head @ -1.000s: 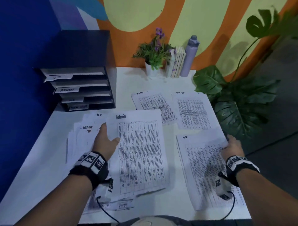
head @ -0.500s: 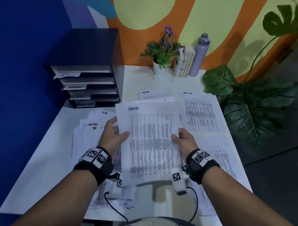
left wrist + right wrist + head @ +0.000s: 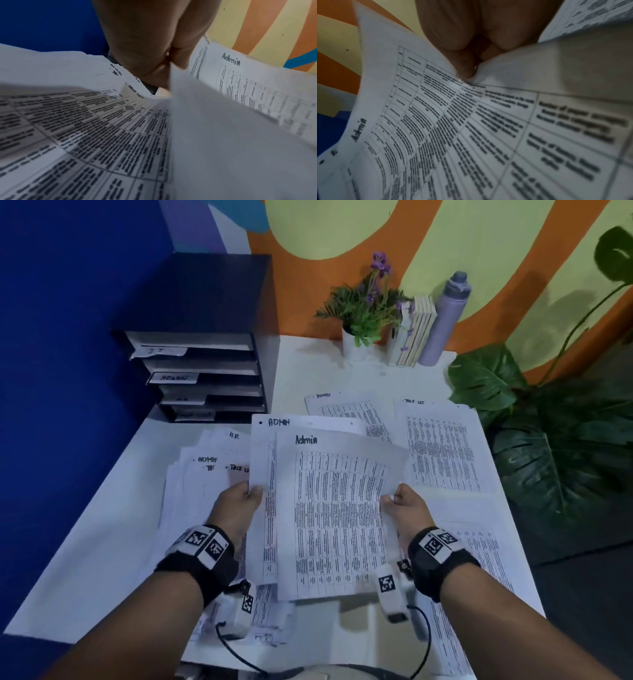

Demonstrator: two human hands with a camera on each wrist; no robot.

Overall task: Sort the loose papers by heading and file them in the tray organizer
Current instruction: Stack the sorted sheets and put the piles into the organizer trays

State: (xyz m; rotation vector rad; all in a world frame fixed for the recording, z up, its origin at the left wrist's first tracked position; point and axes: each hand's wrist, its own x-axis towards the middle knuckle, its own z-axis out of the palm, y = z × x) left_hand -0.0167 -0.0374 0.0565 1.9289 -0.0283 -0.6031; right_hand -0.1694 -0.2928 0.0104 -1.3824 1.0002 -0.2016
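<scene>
I hold two sheets headed Admin above the white table point(image 3: 102, 542). My left hand point(image 3: 239, 501) pinches the left edge of the rear Admin sheet point(image 3: 263, 460). My right hand point(image 3: 400, 503) pinches the right edge of the front Admin sheet point(image 3: 335, 515), seen close up as the Admin sheet point(image 3: 453, 121) in the right wrist view. A loose pile of papers point(image 3: 202, 474) with mixed headings lies under my left hand. The black tray organizer point(image 3: 202, 378) stands at the back left, its slots labelled IT, ADMIN and others.
An Admin sheet point(image 3: 346, 409) and a task list sheet point(image 3: 442, 446) lie flat further back; more sheets lie at the right front point(image 3: 479, 559). A potted plant point(image 3: 363, 313), books point(image 3: 416, 333) and a bottle point(image 3: 445, 320) stand at the wall. Large leaves point(image 3: 555, 446) overhang the right edge.
My right hand left the H.R. sheet at the right and came to the Admin paper. Both hands lifted the paper and now hold two Admin sheets fanned apart.
</scene>
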